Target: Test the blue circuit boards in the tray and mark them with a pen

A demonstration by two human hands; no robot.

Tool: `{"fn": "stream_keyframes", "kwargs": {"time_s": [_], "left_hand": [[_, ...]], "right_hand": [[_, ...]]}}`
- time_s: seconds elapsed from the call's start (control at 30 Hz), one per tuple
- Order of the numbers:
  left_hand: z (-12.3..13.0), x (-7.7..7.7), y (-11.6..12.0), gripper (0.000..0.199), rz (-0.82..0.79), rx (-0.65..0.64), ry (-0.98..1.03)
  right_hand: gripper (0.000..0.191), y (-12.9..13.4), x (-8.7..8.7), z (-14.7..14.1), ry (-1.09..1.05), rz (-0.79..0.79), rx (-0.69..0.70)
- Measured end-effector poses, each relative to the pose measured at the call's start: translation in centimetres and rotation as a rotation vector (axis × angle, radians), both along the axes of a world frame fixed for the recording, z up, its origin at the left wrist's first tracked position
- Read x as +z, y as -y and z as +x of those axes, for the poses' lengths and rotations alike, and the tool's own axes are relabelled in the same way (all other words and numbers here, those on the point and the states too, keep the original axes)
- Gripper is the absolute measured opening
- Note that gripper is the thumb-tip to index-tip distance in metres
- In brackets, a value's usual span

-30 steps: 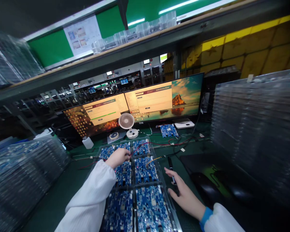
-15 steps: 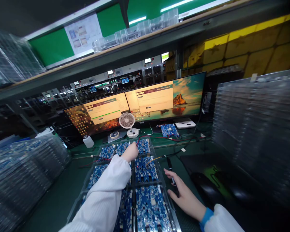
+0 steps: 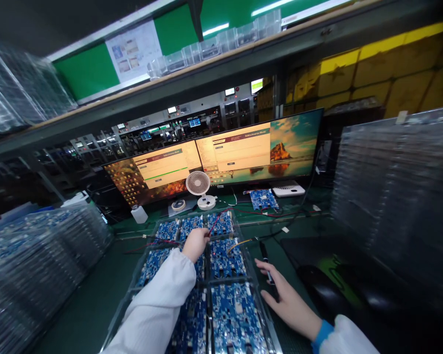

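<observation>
My left hand (image 3: 195, 245) is closed in a pinch on a thin red and black cable (image 3: 217, 219), above the far middle part of a clear tray (image 3: 256, 295). Blue circuit boards (image 3: 234, 312) fill the tray's compartments. Along the tray's right side, my right hand (image 3: 290, 306) has its fingers bent around a black and silver pen (image 3: 263, 251), whose dark end sticks out past the fingertips. A yellowish cable (image 3: 239, 244) runs onto the board (image 3: 227, 258) in the middle right compartment, where a small red light shows.
Two monitors (image 3: 239, 152) stand behind a small white fan (image 3: 198, 183). One more blue board (image 3: 264, 199) lies at the back. Stacks of clear trays rise at left (image 3: 59, 260) and right (image 3: 391, 196). A black mouse (image 3: 317, 285) rests on a dark mat (image 3: 299, 246).
My left hand has drawn back toward me and slightly left over the tray, exposing more of the red and black cable. The right hand keeps its place; the view has shifted slightly.
</observation>
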State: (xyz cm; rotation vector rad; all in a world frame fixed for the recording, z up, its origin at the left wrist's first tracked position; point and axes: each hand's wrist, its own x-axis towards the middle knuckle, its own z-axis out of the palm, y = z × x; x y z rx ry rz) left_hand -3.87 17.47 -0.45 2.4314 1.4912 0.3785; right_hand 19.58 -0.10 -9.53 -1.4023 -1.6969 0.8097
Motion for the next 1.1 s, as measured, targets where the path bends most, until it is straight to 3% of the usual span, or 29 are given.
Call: {"fn": "stream_keyframes", "kwargs": {"time_s": [0.13,0.37,0.9,1.1], "left_hand": [[0.2,-0.4,0.1,0.012,0.008,0.01,0.042],[0.6,-0.8,-0.4,0.027,0.034,0.038,0.096],[1.0,-3.0,-1.7,0.03,-0.036,0.013,0.301],[0.7,-3.0,-1.6,0.028,-0.028,0.006,0.317]], "right_hand": [[0.056,0.0,-0.1,0.0,0.0,0.0,-0.003],[0.055,0.1,0.0,0.0,-0.011,0.005,0.0],[0.055,0.0,0.0,0.1,-0.003,0.0,0.014],[0.055,0.0,-0.1,0.0,-0.001,-0.004,0.011]]}}
